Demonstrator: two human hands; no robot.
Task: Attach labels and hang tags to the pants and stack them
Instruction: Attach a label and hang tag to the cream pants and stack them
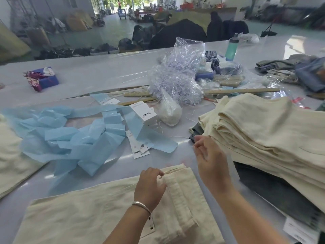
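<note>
Bench: grey, glossy, cluttered. Cream pants lie flat at the near edge, waistband toward the right. Stack of folded cream pants at right, resting on dark garments. Blue backing strips sprawl loosely left of centre, partly covering white hang tags. Heap of clear plastic fasteners in a bag at centre rear; green bottle behind it. Small white tag box beside a white-filled bag. Left hand, bracelet on wrist, pinches the waistband corner. Right hand raised above the bench, fingers loosely curled, thumb and forefinger pinching a thin thread, barely visible.
</note>
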